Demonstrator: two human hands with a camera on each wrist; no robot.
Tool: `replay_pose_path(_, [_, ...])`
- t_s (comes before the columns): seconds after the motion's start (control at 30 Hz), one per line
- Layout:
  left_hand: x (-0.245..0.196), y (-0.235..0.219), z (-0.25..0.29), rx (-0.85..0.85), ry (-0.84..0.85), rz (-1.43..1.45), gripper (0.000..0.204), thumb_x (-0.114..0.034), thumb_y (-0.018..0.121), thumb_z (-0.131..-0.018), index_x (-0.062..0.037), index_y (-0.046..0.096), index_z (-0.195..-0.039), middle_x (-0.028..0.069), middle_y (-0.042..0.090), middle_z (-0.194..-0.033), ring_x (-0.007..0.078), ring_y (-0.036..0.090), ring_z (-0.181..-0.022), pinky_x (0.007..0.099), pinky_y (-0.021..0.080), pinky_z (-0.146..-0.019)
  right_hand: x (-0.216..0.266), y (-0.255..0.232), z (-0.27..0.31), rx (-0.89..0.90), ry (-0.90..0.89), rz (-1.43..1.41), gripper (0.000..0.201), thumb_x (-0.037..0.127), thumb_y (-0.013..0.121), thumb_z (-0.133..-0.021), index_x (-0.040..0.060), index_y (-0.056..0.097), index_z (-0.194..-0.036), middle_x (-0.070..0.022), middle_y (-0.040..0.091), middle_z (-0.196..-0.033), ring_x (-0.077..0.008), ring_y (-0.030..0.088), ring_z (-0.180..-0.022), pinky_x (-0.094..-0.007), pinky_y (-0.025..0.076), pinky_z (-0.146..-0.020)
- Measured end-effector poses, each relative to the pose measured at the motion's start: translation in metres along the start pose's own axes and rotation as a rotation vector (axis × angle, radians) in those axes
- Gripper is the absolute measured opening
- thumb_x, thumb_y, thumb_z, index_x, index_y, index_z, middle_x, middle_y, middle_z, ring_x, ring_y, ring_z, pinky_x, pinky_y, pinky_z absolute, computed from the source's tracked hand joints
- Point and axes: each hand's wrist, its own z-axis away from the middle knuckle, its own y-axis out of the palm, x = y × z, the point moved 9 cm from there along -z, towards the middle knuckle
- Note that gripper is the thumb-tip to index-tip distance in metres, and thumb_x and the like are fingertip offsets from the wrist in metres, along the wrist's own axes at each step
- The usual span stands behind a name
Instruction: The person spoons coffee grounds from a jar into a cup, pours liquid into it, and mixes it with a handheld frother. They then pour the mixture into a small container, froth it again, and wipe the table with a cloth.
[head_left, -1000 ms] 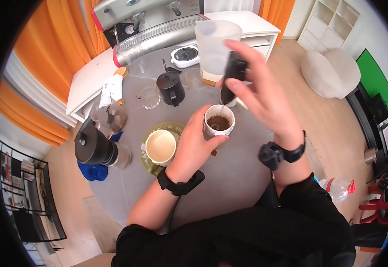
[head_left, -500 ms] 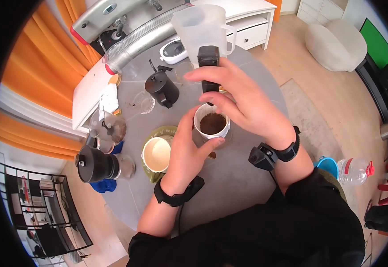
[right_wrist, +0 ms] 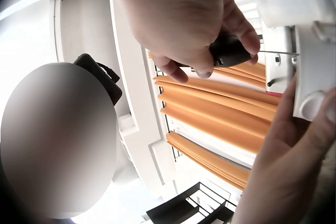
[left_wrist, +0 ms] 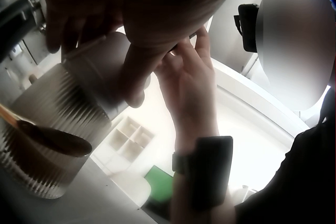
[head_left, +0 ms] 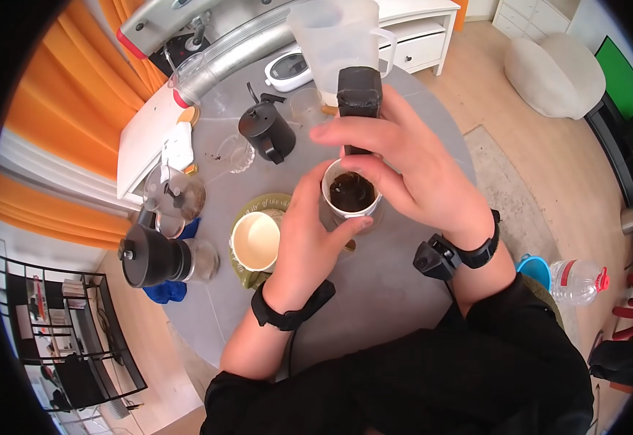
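2 hands work at 1 white cup (head_left: 351,197) of dark coffee near the middle of the round grey table (head_left: 389,290). Left of it, a black grinder (head_left: 158,259) lies on its side, then an empty cream mug (head_left: 258,241) on a green plate (head_left: 247,217). The left hand (head_left: 308,239) curls fingers and thumb round the cup's side. The right hand (head_left: 411,170) grips a black frother (head_left: 360,101) upright over the cup, fingers wrapped round its handle
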Motion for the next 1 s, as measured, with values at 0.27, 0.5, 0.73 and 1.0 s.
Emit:
replay_pose_path(0.27, [-0.0037, -0.0013, -0.0001, -0.014, 0.014, -0.002, 0.072, -0.010, 0.086, -0.076, -0.0042, 0.049, -0.137, 0.0152, 0.060, -0.127, 0.0328, 0.061, -0.118, 0.0405, 0.049, -0.098, 0.0059, -0.0027, -0.0015, -0.041, -0.072, 0.031, 0.043, -0.011, 0.066, -0.085, 0.0084, 0.065, -0.123, -0.0123, 0.065, -0.114, -0.0274, 0.061, -0.096, -0.0360, 0.053, -0.077])
replay_pose_path(0.5, [-0.0041, -0.0012, -0.0002, -0.007, 0.000, -0.026, 0.073, -0.010, 0.087, -0.076, -0.0042, 0.049, -0.138, 0.0152, 0.060, -0.128, 0.0328, 0.061, -0.119, 0.0406, 0.050, -0.098, 0.0063, -0.0012, -0.0012, -0.029, -0.084, 0.027, 0.042, -0.012, 0.064, -0.085, 0.0069, 0.065, -0.123, -0.0137, 0.063, -0.114, -0.0254, 0.062, -0.095, -0.0341, 0.054, -0.075])
replay_pose_path(0.73, [-0.0030, -0.0011, 0.0002, 0.000, -0.015, -0.037, 0.074, -0.010, 0.087, -0.075, -0.0039, 0.048, -0.138, 0.0157, 0.059, -0.128, 0.0332, 0.061, -0.119, 0.0409, 0.050, -0.098, 0.0066, -0.0022, -0.0008, -0.028, -0.082, 0.024, 0.041, -0.011, 0.065, -0.085, 0.0069, 0.065, -0.122, -0.0142, 0.063, -0.113, -0.0250, 0.063, -0.094, -0.0340, 0.055, -0.075])
replay_pose_path(1.0, [-0.0026, -0.0007, -0.0010, 0.006, -0.006, -0.062, 0.075, -0.010, 0.087, -0.075, -0.0038, 0.048, -0.138, 0.0160, 0.059, -0.128, 0.0340, 0.061, -0.119, 0.0414, 0.050, -0.097, 0.0058, -0.0025, 0.0011, -0.003, -0.060, 0.020, 0.040, -0.010, 0.067, -0.084, 0.0077, 0.066, -0.120, -0.0150, 0.063, -0.112, -0.0292, 0.062, -0.098, -0.0372, 0.053, -0.079])
